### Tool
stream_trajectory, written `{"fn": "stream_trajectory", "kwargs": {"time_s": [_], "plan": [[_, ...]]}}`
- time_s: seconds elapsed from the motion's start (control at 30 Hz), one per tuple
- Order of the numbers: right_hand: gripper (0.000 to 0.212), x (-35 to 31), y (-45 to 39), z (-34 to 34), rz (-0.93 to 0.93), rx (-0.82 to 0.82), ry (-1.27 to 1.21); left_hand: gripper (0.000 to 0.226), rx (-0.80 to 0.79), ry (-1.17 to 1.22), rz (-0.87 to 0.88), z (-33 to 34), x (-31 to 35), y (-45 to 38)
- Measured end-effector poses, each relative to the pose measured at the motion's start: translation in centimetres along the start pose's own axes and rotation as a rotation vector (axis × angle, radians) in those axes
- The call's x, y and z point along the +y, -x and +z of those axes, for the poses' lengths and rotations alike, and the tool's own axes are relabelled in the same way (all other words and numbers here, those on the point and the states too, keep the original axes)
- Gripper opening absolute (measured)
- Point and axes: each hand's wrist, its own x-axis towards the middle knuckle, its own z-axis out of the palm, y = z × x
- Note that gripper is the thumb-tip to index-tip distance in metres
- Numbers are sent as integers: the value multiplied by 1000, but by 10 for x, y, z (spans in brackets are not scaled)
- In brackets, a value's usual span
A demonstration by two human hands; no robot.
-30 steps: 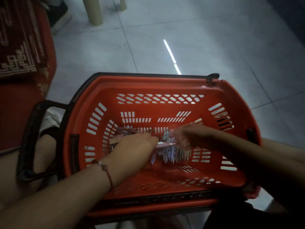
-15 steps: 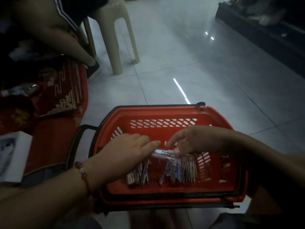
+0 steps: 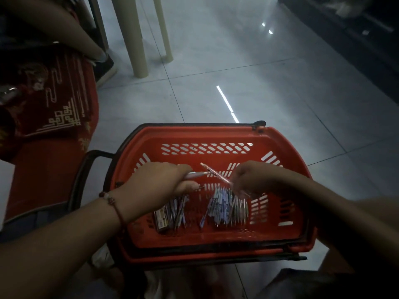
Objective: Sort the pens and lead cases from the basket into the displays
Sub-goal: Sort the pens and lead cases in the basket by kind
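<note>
A red plastic basket (image 3: 207,134) sits on the floor in front of me. Inside it lies a heap of blue-and-white pens (image 3: 226,207), and left of that a few more pens beside dark lead cases (image 3: 163,219). My left hand (image 3: 159,180) hovers over the basket and grips a pale pink pen (image 3: 197,174) pointing right. My right hand (image 3: 251,179) pinches a thin pink pen (image 3: 216,172) that slants up to the left, crossing above the other pen.
Red patterned cloth (image 3: 54,108) covers the area at left, where another person's arm (image 3: 64,26) reaches in. Beige plastic stool legs (image 3: 133,37) stand on the grey tiled floor (image 3: 269,83) beyond the basket. A dark shelf base (image 3: 345,39) runs along the top right.
Both hands have lifted off the pile of pens, each with a pen. The right hand drew a thin pink pen away from the left hand. The camera tilted up.
</note>
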Motion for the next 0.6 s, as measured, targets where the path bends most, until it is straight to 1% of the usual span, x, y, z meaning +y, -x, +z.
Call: {"fn": "stream_trajectory", "kwargs": {"time_s": [0.07, 0.23, 0.37, 0.47, 0.53, 0.6], "plan": [[11, 0, -6, 0, 18, 19, -52, 47, -9, 9, 3, 1, 5, -3], [17, 16, -30, 1, 109, 131, -14, 32, 24, 55, -4, 11, 10, -3], [17, 48, -54, 1, 260, 186, -119, 25, -29, 81, -10, 23, 9, -1], [11, 81, -77, 9, 381, 237, -215, 23, -104, 85, -11, 32, 9, -3], [9, 100, -95, 19, 480, 238, -259, 22, -144, 89, -4, 39, 9, -6], [12, 116, -116, 29, 570, 221, -301, 20, -157, 92, 3, 45, 7, -9]]}}
